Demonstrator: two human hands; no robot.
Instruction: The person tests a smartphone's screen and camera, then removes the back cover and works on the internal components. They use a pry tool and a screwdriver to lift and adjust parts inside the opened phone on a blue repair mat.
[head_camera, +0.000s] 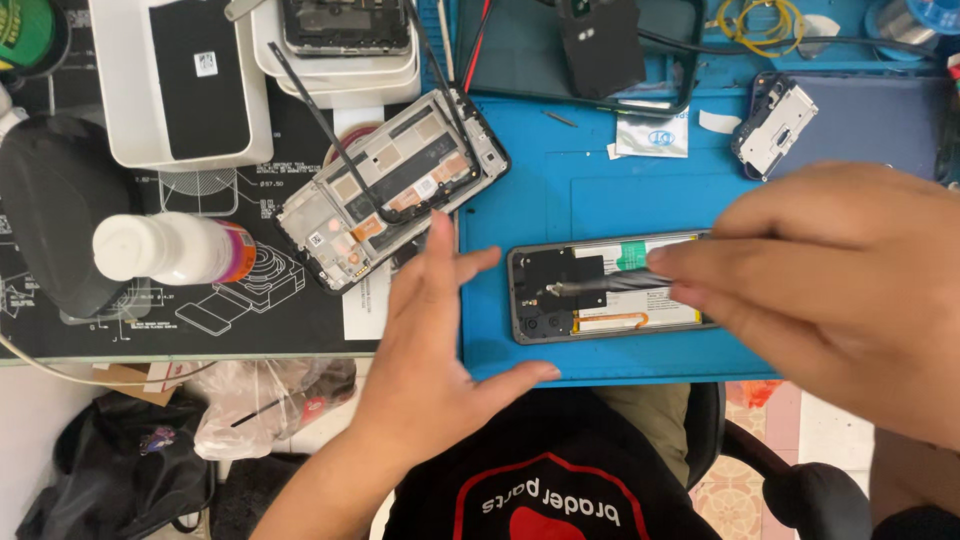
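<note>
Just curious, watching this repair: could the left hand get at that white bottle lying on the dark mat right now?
Probably yes. The left hand is open and holds nothing, and the white bottle lies on its side to its left, with only flat dark mat between them.
</note>
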